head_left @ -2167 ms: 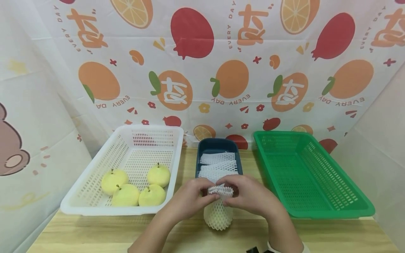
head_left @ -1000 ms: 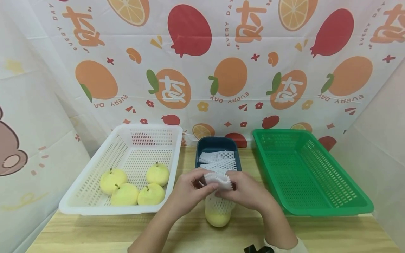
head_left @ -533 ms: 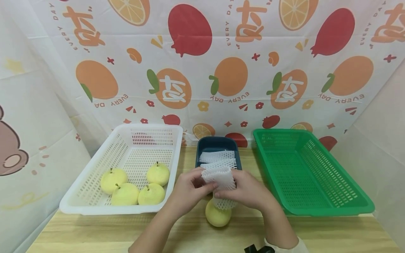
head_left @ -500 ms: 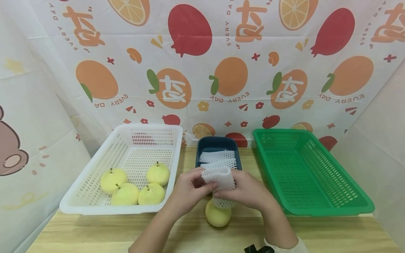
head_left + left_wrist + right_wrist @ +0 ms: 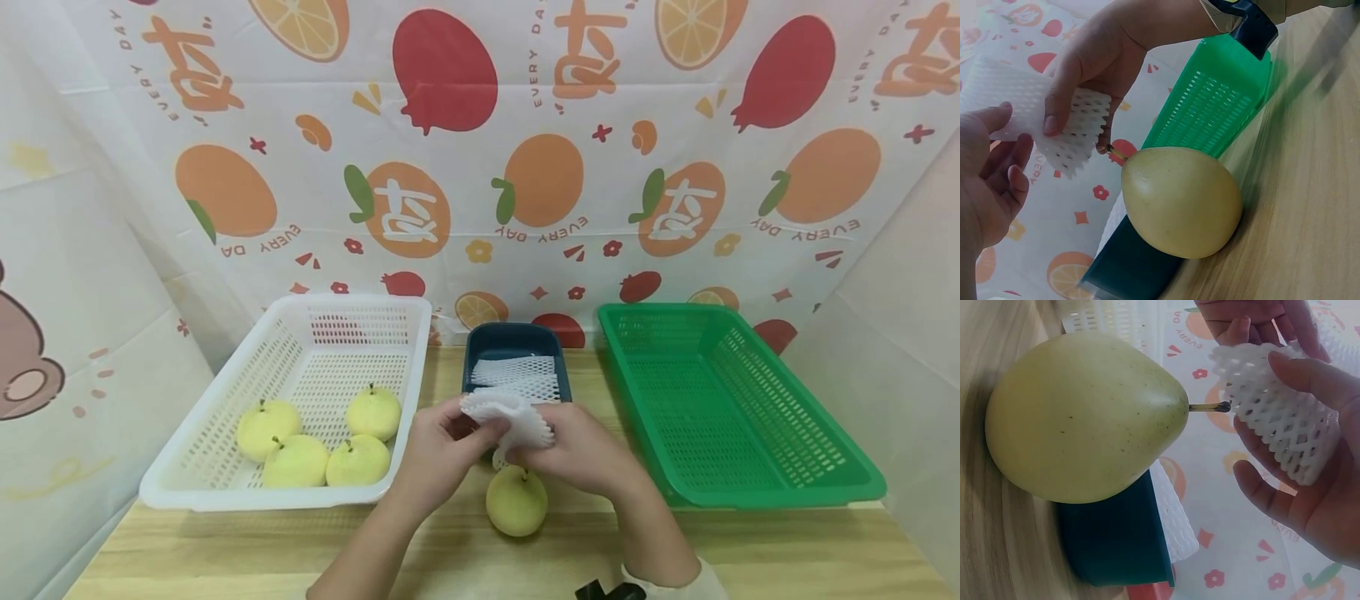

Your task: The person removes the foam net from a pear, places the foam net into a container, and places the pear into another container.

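A white foam net sleeve (image 5: pixel 517 421) is stretched between both hands, above a yellow-green pear (image 5: pixel 517 502). The left hand (image 5: pixel 442 446) pinches one end of the sleeve between thumb and fingers. Its other end is gripped by the right hand (image 5: pixel 581 446), thumb across the mesh. In the right wrist view the pear (image 5: pixel 1085 419) stands uncovered on the table, its stem pointing at the net's edge (image 5: pixel 1285 412) without visibly going inside. The left wrist view shows the net (image 5: pixel 1035 106) held clear of the pear (image 5: pixel 1182 200).
Several pears (image 5: pixel 296 461) lie in a white plastic basket (image 5: pixel 285 498) at the left. Behind the hands, a dark blue tray (image 5: pixel 513 333) holds more foam nets (image 5: pixel 513 371). A green basket (image 5: pixel 780 498) stands at the right. A fruit-printed cloth (image 5: pixel 480 125) hangs behind.
The foam net was around the pear; it has come up off it, leaving the pear bare on the table. Both hands keep hold of the net, now tilted toward the left.
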`<action>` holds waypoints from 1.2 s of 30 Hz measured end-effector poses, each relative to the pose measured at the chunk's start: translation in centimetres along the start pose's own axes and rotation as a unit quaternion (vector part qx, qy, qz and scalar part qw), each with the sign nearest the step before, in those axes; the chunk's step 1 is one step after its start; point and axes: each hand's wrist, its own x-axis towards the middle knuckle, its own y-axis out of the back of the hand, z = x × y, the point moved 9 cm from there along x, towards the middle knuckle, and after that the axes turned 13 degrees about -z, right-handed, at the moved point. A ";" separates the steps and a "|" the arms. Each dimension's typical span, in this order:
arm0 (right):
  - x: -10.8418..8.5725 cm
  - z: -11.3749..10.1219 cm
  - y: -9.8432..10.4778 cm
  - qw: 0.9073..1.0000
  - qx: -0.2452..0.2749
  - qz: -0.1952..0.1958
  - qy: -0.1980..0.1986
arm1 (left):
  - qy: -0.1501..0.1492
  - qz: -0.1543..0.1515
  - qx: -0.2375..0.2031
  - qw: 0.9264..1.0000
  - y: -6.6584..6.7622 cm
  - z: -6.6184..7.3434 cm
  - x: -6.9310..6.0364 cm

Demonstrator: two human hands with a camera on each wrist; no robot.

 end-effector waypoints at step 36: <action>0.7 1.3 1.0 0.987 0.137 0.084 -0.005 | 0.008 0.109 -0.090 0.990 1.0 -0.3 1.5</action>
